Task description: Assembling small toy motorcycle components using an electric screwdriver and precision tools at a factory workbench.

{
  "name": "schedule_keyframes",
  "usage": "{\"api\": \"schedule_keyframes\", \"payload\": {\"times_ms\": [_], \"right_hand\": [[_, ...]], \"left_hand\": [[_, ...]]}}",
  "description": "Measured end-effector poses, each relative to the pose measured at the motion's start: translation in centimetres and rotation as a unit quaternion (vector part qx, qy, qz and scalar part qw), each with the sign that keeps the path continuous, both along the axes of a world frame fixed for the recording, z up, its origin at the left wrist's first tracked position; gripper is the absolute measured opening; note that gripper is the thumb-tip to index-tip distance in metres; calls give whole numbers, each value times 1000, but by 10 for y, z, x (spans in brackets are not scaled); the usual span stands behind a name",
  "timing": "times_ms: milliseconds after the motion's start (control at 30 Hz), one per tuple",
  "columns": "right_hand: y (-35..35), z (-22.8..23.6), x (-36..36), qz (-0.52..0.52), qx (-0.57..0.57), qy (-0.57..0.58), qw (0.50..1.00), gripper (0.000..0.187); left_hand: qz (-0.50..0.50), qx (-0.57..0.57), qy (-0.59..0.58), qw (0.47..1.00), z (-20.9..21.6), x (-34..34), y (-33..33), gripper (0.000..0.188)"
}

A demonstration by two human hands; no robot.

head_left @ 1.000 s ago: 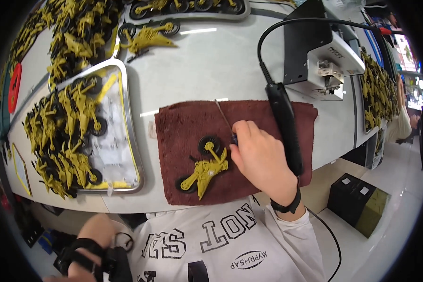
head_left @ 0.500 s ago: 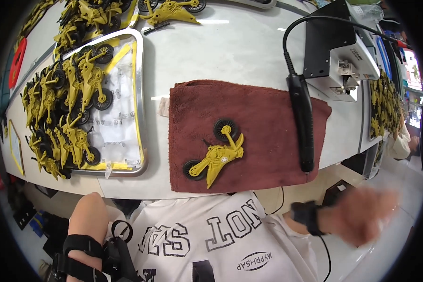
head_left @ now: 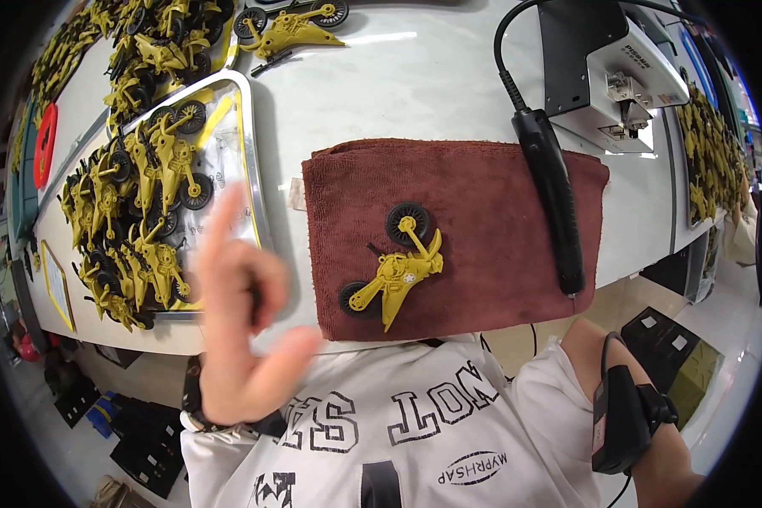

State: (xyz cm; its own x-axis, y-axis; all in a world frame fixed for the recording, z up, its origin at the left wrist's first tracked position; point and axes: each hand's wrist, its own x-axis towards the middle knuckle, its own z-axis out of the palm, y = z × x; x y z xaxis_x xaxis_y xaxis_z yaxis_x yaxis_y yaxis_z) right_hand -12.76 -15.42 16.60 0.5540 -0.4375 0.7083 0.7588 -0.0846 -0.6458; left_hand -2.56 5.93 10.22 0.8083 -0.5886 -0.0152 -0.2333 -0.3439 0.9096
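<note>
Above the near table edge, beside the tray, is my left hand [head_left: 245,330], slightly blurred. Its index finger stretches forward, the thumb stands apart, and no object shows in it. One yellow toy motorcycle [head_left: 402,271] with black wheels lies on its side on a folded brown-red towel [head_left: 491,288], to the right of that hand. Across the towel's right part rests a black electric screwdriver [head_left: 554,203], its tip toward me. Of my right arm, only the part with a black strapped device shows at the lower right; the hand is out of view.
A metal-rimmed tray [head_left: 258,161] of several yellow toy motorcycles stands at left, with more piled behind it. Another toy motorcycle [head_left: 292,30] lies at the back. A black-and-white machine [head_left: 626,80] stands at the back right. The screwdriver's cable [head_left: 501,51] arches above the table.
My left hand has come into view beside the tray. My right hand, earlier blurred at the lower right, has left the picture. The toy motorcycle still lies on the towel.
</note>
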Motion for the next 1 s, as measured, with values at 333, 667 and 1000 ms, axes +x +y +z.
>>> {"api": "schedule_keyframes", "payload": {"times_ms": [333, 667, 1000], "right_hand": [[-18, -9, -82, -148, 41, 10, 988, 24], [34, -91, -38, 13, -92, 517, 851, 24], [38, -86, -14, -78, -285, 456, 839, 36]], "left_hand": [[-255, 198, -166, 932, -62, 1, -37, 90], [-180, 16, 159, 971, -67, 32, -12, 83], [-126, -92, 245, 957, -77, 29, -14, 81]]}}
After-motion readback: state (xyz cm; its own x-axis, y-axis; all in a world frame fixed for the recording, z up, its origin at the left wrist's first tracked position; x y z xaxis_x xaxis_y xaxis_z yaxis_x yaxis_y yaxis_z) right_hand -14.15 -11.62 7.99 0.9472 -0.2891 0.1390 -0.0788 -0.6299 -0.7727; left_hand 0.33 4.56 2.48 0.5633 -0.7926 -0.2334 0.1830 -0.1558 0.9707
